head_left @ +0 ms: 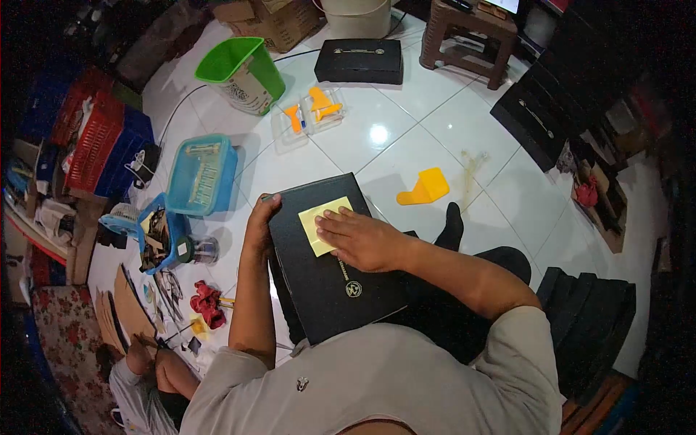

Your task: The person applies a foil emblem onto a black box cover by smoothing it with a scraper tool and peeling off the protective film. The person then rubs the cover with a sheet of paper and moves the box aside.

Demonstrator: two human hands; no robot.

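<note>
A black box (308,293) with gold lettering and a round gold emblem rests tilted on my lap. My left hand (259,223) grips its left edge, thumb over the top. On the lid lies a square yellow sheet (313,230), and my right hand (362,239) is spread flat on its right part, fingers stretched out. The hand hides some of the sheet. A yellow-orange plastic scraper (431,186) lies on the floor beyond the box.
Clear trays with orange tools (319,109), a green bin (243,72) and a blue tub (201,174) stand ahead and left. More black boxes lie at the back (359,61) and right (591,326). Another person (156,377) sits at lower left. A brown stool (470,36) stands behind.
</note>
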